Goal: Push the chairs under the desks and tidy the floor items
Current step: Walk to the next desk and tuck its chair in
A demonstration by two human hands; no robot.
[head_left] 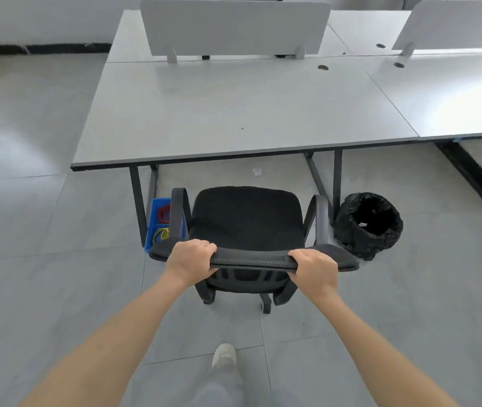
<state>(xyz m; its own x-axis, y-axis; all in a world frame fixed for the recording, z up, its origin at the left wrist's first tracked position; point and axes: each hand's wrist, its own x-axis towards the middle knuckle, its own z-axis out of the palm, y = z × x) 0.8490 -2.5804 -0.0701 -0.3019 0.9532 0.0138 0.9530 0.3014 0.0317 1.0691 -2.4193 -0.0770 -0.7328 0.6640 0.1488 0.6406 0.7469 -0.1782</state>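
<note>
Gripping the chair (247,221) backrest top, left hand (188,258) and right hand (314,270) curl their fingers over it. Seat faces the desk (233,113). Blue bin (157,221) left, black wastebasket (369,224) right.

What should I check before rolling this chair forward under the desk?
1. Grip on the backrest: left hand and right hand both hold its top edge. Ok.
2. Chair lined up with the gap between the desk legs: ok.
3. Blue bin beside the left armrest, very close: not ok.
4. Black waste bin stands right of the desk leg, outside the path: ok.
5. Paper scrap on the floor under the desk, ahead of the wheels: not ok.
6. Armrest clearance under the desktop: cannot tell.
</note>
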